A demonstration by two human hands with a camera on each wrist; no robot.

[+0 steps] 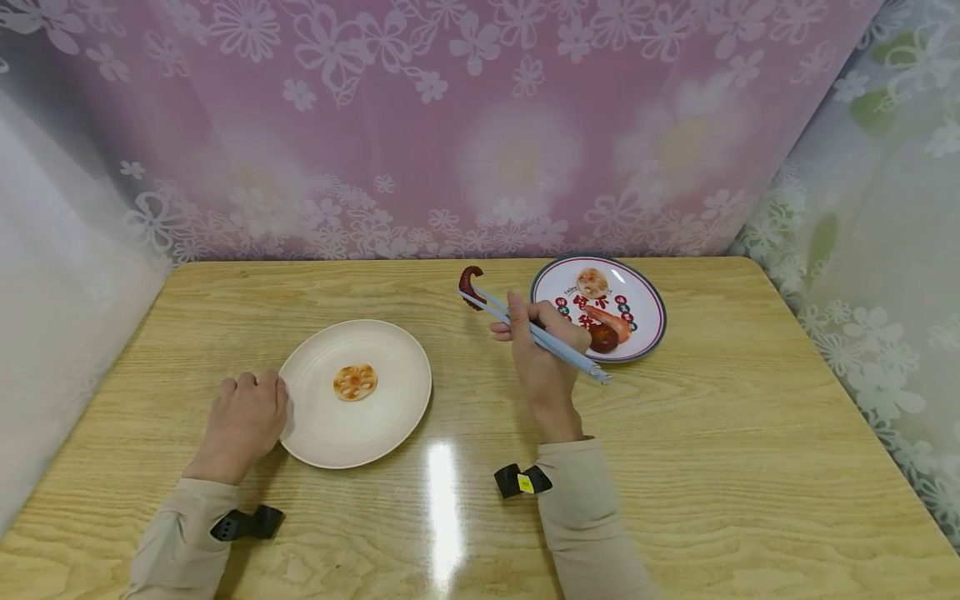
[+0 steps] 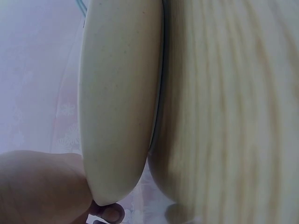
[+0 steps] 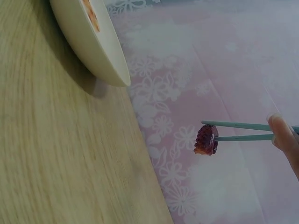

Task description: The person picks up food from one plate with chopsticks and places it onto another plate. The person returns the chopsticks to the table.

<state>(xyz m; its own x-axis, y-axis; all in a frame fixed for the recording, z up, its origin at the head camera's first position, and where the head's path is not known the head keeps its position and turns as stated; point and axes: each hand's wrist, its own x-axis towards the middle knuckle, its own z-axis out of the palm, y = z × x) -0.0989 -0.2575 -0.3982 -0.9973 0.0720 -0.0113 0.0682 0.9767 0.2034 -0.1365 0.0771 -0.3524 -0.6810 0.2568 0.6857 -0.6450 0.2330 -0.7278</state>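
My right hand (image 1: 546,350) holds a pair of light blue chopsticks (image 1: 562,348), slanting up to the left. Between their tips, a dark red curled octopus tentacle (image 1: 472,287) is pinched; its suckers show in the right wrist view, where the tentacle (image 3: 206,140) hangs above the table. My left hand (image 1: 251,414) grips the left rim of a cream plate (image 1: 390,425), with a fingertip showing past the edge in the left wrist view. A browned lotus root slice (image 1: 355,382) lies near the middle of this plate.
To the right, a white plate (image 1: 647,325) with a blue and red rim and printed lettering bears a lotus root slice (image 1: 592,283), a shrimp (image 1: 611,321) and a round brown piece (image 1: 602,338), partly behind my right hand. A flowered pink curtain (image 1: 450,150) borders the wooden table's back edge.
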